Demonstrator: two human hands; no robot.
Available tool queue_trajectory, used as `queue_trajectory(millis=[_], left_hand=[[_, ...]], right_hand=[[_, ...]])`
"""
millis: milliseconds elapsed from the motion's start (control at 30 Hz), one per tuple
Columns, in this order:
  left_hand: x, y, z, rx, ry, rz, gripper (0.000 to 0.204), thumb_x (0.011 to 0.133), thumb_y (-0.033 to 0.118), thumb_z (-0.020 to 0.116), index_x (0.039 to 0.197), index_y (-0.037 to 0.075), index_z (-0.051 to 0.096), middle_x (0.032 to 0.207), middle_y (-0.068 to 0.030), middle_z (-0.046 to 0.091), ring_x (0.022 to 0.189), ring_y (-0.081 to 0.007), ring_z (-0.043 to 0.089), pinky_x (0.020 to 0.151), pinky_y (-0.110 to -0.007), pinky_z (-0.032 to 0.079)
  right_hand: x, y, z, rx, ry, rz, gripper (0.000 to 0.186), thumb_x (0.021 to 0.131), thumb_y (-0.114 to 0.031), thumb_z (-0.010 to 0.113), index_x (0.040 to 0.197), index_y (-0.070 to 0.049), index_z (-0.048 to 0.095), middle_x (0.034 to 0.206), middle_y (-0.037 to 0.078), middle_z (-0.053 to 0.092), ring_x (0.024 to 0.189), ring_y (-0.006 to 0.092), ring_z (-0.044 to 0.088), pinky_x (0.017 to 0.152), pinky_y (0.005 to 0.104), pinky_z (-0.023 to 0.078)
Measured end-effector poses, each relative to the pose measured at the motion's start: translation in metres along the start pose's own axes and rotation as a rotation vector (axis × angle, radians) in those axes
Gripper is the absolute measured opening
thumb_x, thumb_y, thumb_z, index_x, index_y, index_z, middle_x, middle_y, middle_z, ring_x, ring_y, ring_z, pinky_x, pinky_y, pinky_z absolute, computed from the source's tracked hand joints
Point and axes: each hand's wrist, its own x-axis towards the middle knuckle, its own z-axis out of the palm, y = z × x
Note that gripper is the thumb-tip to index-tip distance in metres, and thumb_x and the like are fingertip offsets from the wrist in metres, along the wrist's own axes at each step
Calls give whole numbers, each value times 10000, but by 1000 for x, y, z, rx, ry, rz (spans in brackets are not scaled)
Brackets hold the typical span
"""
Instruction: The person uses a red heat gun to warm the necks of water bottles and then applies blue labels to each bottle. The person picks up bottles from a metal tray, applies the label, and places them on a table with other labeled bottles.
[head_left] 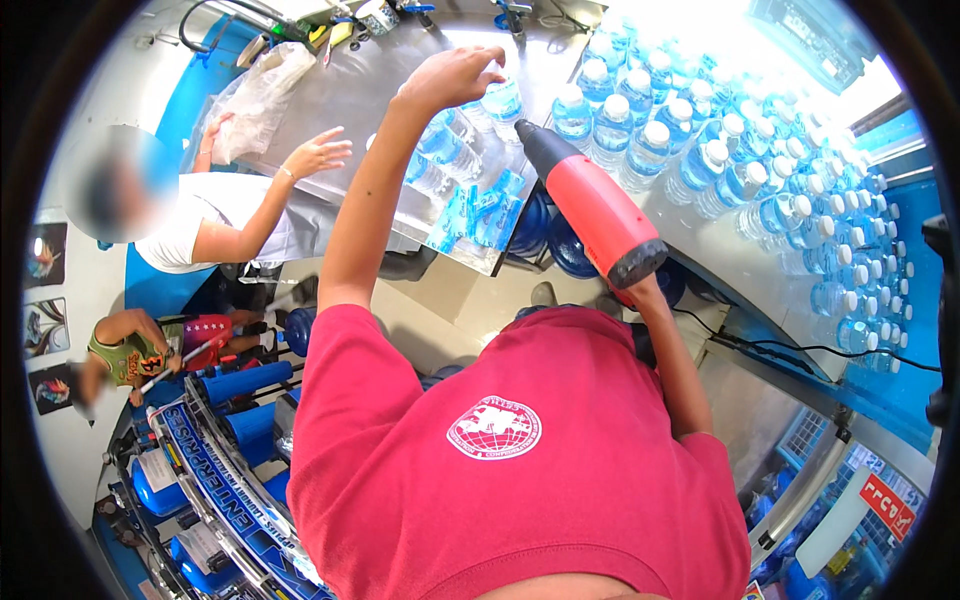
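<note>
My left hand (pixel 453 78) reaches over the steel table, its fingers closed around the top of a clear water bottle (pixel 502 102) with a blue label. The fingers cover that bottle's cap. In my right hand (pixel 643 296) is a red hair dryer (pixel 600 215) with a black nozzle, which points at the bottle I hold. The dryer's body hides most of that hand. Under my left forearm lie or stand several more bottles (pixel 447 150), partly hidden. Blue printed plastic labels (pixel 482 214) lie at the table's near corner.
Many capped bottles (pixel 715 155) crowd the counter on the right. A black cord (pixel 800 345) runs along its edge. At left, a co-worker in white (pixel 230 225) reaches over the steel table (pixel 375 75) beside a clear plastic bag (pixel 265 95). Farther back, another person (pixel 135 345) holds a pole.
</note>
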Motion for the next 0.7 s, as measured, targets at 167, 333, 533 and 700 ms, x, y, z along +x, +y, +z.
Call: queue_trajectory(millis=[167, 333, 533, 700], left_hand=[[-4, -3, 4, -25, 52, 17, 273, 924, 292, 615, 1132, 117, 589, 1051, -161, 672, 985, -349, 641, 869, -423, 495], [-3, -8, 3, -52, 88, 90, 272, 915, 287, 628, 1127, 122, 587, 976, -157, 665, 905, -339, 641, 815, -403, 502], [9, -4, 4, 40, 46, 9, 400, 908, 411, 614, 1045, 36, 589, 860, -210, 680, 827, -369, 668, 733, -460, 508], [34, -10, 11, 92, 117, -101, 487, 868, 488, 627, 960, 9, 629, 830, -224, 686, 838, -386, 676, 754, -464, 522]], right_hand=[[0, 3, 11, 151, 65, 61, 320, 853, -198, 721, 1143, -75, 668, 1102, 102, 692, 1049, 281, 641, 892, 409, 512], [1, 7, 9, -155, 73, -117, 285, 861, -187, 703, 1118, -70, 666, 1093, 118, 688, 1042, 316, 635, 904, 424, 498], [-5, 4, 16, 184, -79, 67, 391, 869, -185, 685, 1233, -65, 609, 1213, 127, 642, 1133, 317, 596, 965, 425, 475], [-13, -10, 1, 22, -3, -68, 451, 842, -245, 683, 1253, -77, 607, 1234, 157, 632, 1161, 336, 589, 985, 450, 463]])
